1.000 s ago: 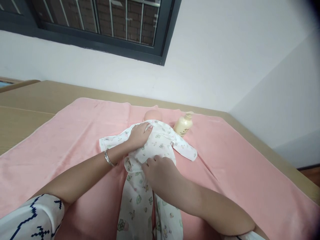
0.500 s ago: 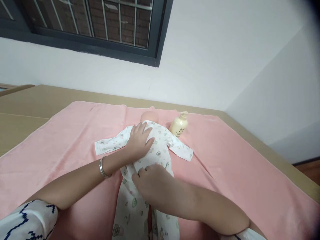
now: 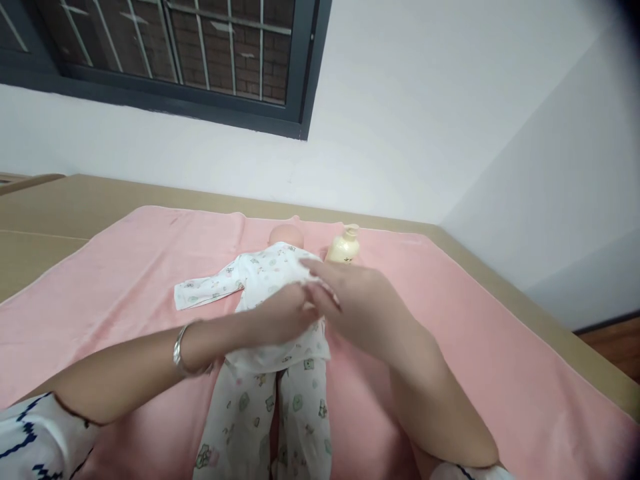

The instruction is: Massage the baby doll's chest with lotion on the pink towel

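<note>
A baby doll [image 3: 286, 235] lies on its back on a pink towel [image 3: 480, 347], dressed in a white printed romper [image 3: 265, 373]. My left hand [image 3: 285, 317], a silver bangle on its wrist, rests on the doll's belly, and its fingers are partly hidden. My right hand [image 3: 345, 297] lies over the right side of the doll's chest with fingers stretched out flat, touching my left hand. The romper's left sleeve [image 3: 205, 291] is spread out on the towel. The right sleeve is hidden under my right hand.
A cream pump bottle [image 3: 343, 247] lies on the towel just right of the doll's head. The towel covers a tan wooden surface [image 3: 60, 207] against a white wall. A dark-framed window [image 3: 200, 60] is above.
My right hand has moved up from the doll's waist to its right chest and shoulder. My left hand has slid down from the chest to the belly. The view has shifted slightly.
</note>
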A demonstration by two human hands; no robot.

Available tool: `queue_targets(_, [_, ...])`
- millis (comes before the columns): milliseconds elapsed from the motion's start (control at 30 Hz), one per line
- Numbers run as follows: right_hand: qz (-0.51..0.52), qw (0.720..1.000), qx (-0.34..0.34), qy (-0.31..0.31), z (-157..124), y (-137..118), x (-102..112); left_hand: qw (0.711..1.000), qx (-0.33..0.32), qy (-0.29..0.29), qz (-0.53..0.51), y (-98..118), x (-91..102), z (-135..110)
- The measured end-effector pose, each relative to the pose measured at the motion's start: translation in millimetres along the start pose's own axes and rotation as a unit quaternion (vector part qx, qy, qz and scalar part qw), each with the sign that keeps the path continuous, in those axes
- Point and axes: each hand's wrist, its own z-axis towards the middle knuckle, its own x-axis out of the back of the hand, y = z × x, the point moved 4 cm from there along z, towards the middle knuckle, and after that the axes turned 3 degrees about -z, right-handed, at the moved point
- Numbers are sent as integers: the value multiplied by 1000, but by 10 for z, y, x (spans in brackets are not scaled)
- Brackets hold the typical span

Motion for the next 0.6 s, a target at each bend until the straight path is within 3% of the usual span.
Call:
queue_targets(67, [-7, 996, -70, 63, 127, 283, -8, 989, 21, -25, -144, 38, 69, 364])
queue_targets(167, [-35, 985, -124, 114, 353, 664, -151, 919, 103, -7, -381, -17, 116, 923])
queue_targets(267, [-79, 976, -164, 121, 526, 955, -322, 864, 182, 14, -469, -87, 51, 1285])
queue_targets(367, [-105, 972, -176, 116, 594, 1103, -421, 816, 234, 8, -529, -84, -66, 1438])
queue_targets(433, [-115, 974, -168, 98, 601, 1139, -464, 768, 255, 5, -588, -48, -137, 1468])
queue_targets(533, [-117, 976, -167, 81, 595, 1165, -504, 688, 264, 16, -675, 1, -197, 1434])
queue_targets(600, [-112, 974, -181, 76, 592, 1175, -513, 663, 267, 26, -699, 10, -206, 1342])
